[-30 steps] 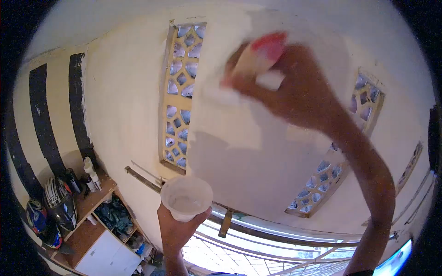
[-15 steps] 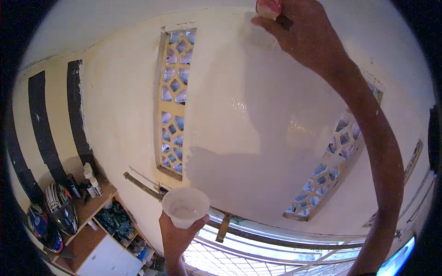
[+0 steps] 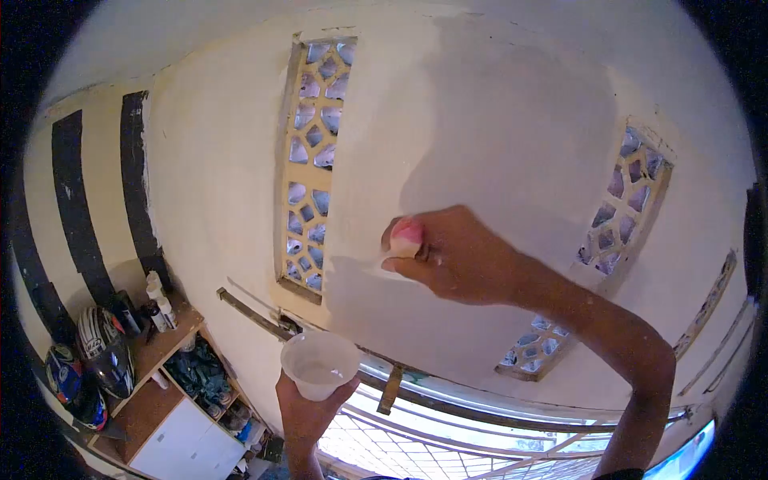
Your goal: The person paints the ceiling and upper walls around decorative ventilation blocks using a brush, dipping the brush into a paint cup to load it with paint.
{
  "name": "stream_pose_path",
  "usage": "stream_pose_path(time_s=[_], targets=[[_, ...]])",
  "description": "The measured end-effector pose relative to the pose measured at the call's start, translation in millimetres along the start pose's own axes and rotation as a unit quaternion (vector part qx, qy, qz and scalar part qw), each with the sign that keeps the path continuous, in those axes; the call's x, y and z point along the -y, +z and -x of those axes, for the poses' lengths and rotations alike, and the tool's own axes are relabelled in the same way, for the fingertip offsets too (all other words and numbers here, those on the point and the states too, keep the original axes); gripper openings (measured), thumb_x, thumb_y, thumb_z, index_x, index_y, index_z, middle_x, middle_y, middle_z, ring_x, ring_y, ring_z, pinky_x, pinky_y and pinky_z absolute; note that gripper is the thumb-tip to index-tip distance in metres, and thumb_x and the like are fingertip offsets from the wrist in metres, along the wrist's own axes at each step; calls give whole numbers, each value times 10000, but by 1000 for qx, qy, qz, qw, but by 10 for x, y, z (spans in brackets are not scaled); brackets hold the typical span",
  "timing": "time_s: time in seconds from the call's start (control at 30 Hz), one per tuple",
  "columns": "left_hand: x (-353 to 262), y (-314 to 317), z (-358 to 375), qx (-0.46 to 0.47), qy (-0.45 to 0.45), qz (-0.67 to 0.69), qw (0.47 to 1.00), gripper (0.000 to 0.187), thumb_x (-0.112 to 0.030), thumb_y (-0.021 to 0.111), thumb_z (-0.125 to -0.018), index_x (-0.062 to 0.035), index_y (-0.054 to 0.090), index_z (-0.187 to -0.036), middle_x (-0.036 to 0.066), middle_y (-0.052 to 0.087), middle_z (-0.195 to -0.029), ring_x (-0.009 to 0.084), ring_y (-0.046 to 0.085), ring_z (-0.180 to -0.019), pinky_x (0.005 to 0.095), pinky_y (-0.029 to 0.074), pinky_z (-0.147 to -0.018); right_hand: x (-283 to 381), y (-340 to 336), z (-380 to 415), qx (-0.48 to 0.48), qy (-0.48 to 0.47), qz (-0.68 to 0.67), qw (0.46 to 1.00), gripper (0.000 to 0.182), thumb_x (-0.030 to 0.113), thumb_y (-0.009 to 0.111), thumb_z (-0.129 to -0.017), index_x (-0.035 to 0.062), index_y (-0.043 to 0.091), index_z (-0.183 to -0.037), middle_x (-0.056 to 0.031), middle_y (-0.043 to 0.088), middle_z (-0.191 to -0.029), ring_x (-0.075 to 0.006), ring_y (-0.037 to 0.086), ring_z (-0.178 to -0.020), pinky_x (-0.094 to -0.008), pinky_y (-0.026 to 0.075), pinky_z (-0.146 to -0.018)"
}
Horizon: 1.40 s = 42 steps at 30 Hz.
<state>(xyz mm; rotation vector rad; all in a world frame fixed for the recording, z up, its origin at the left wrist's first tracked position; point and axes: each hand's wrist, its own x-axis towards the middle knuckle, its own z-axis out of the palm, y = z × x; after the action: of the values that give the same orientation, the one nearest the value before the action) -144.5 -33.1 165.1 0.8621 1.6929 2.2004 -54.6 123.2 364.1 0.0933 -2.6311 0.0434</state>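
My left hand grips a translucent white plastic cup from below and the side, its mouth tilted toward me. A little whitish liquid seems to lie inside. My right hand is closed on what looks like a paintbrush, its rounded pink and white handle end showing between thumb and fingers. The bristles are mostly hidden behind the hand, close to the cream wall. Shadows of the arm and body fall across that wall.
Patterned vent blocks are set in the wall, with another vent column at right. Below runs a metal rail above a bright grilled window. At lower left, helmets and bottles stand on a wooden cabinet.
My right hand has come down from the top of the wall to its middle and moved left, still holding the brush. The left hand and cup have stayed nearly in place.
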Motion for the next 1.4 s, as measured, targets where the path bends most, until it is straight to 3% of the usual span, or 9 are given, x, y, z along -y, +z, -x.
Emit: stream_pose_path(time_s=[0.13,0.33,0.6,0.73,0.9,1.1,1.13,1.3,1.4], targets=[[85,-10,-5,8,1,-6,1000,565,-103,807,-603,10,505,-1067,130,626,-947,206,612,-887,334,499,-783,-139,-134,-128,3,39,16,999,206,162,578,-792,-5,529,-902,-202,569,-668,-352,585,-601,-408,464,-560],[98,30,-39,12,-6,19,1000,553,-111,810,-596,6,520,-1052,116,625,-938,197,611,-872,326,498,-770,-27,-1008,-568,-281,-171,340,881,189,83,642,-765,14,598,-935,-119,630,-758,-161,600,-662,-301,485,-618],[129,-68,-10,-35,-17,26,999,557,-101,813,-579,16,523,-1040,112,628,-921,189,610,-852,319,497,-764,-121,-1006,-474,-168,-238,516,806,439,21,637,-677,63,536,-1101,-150,567,-997,-301,584,-884,-349,501,-756],[185,-122,-43,-16,10,8,1000,561,-94,810,-579,18,517,-1044,119,626,-921,191,609,-855,321,497,-768,20,-140,-262,-130,-119,113,978,205,40,634,-761,38,571,-956,-91,590,-889,-198,593,-789,-305,492,-664],[310,-151,-140,21,6,20,1000,562,-88,804,-588,19,508,-1054,123,627,-919,193,609,-857,322,497,-769,-3,298,-345,11,168,-141,976,116,113,587,-835,0,565,-824,-75,579,-673,-124,554,-568,-289,460,-535],[299,-103,-204,8,-16,35,999,567,-84,804,-588,20,506,-1058,125,622,-937,193,607,-868,323,496,-771,-45,-281,-714,-189,-51,153,968,221,179,639,-788,-12,541,-736,-52,496,-542,-97,445,-497,-306,388,-475],[313,-98,-206,1,-23,39,999,569,-85,805,-586,20,506,-1058,124,623,-937,192,608,-867,322,496,-771,38,-450,-777,-170,2,137,976,219,143,601,-748,-26,576,-886,-233,577,-676,-390,591,-655,-438,477,-598],[226,-50,-164,-13,-21,14,1000,570,-93,810,-581,18,513,-1054,121,627,-931,191,612,-864,322,497,-768,211,-1048,-1029,-174,-35,228,957,114,81,552,-836,-7,492,-797,-137,503,-695,-235,535,-607,-351,405,-508],[175,-44,-136,-14,-37,1,999,569,-97,812,-578,17,517,-1050,120,627,-936,190,612,-869,322,499,-766,-37,-1167,-1061,-247,-300,416,822,129,74,540,-846,1,475,-761,-105,498,-651,-181,492,-520,-317,396,-478]])
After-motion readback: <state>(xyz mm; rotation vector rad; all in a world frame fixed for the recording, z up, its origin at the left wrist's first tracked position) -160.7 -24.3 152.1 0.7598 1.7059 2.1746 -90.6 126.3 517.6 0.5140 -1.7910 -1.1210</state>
